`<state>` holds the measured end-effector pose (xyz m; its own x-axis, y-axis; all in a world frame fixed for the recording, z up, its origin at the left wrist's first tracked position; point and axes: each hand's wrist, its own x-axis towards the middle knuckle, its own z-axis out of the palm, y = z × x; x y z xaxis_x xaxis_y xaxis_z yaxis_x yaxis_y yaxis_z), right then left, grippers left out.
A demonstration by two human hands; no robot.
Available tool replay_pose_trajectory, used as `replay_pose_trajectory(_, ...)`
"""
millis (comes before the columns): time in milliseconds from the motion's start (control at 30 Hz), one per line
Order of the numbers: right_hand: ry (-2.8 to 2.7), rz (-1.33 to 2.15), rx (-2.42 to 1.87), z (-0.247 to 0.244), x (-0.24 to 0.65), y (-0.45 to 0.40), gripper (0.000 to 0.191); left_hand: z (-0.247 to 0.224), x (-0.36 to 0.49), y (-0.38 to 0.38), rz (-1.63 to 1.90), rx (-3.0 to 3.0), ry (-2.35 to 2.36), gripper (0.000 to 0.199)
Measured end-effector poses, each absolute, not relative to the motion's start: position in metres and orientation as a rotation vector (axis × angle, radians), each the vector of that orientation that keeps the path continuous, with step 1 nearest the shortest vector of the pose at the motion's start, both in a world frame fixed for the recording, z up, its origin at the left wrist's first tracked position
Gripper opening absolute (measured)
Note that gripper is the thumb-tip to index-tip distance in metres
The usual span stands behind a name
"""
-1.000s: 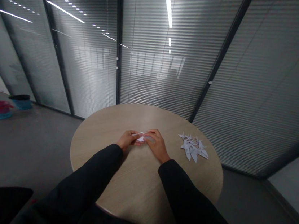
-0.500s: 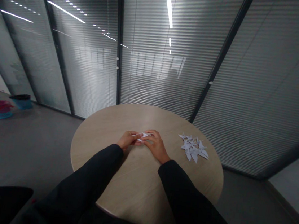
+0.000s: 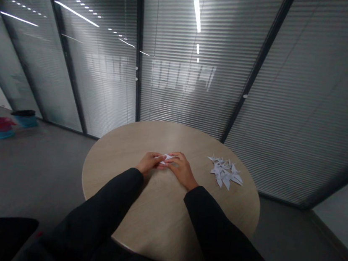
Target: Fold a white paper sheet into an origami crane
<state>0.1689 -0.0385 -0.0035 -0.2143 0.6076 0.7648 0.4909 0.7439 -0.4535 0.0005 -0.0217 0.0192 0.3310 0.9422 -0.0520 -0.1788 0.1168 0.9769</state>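
Both hands are in view over a round, light wood-toned table, close together and slightly beyond its middle. The small piece of white paper (image 3: 166,158) is between them, spanning the gap from fingers to fingers. The left hand (image 3: 149,162) is nearly closed on the paper's left end, thumb laid on top, fingers underneath. The right hand (image 3: 183,169) is partly curled at the right end, with thumb and fingers bent in around it; both hands contact the paper. Its outline is largely covered by the fingers, and the exact fold cannot be read. Whether the paper touches the table top (image 3: 157,213) or is held just above it cannot be determined.

A pile of folded white paper pieces (image 3: 226,173), pointed in shape, lies on the table to the right of the right hand, well apart from it. The pieces overlap; a count is not possible. Dark sleeves (image 3: 211,215) cover both forearms to the wrist. Behind the table stands a glass partition (image 3: 185,93) with horizontal blinds.
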Motion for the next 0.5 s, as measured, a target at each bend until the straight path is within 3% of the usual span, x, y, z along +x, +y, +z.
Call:
replay_pose_trajectory(267, -1.868, 0.191, -0.85, -0.0028, 0.1729, -0.0368, 0.006, 0.0113, -0.0007, -0.0141, 1.007, 1.336, 0.858, 0.05)
replay_pose_trajectory(500, -1.884, 0.281, -0.896, 0.0019, 0.1748, -0.0396, 0.006, 0.0119, -0.0022, -0.0144, 0.966, 1.508, 0.845, 0.049)
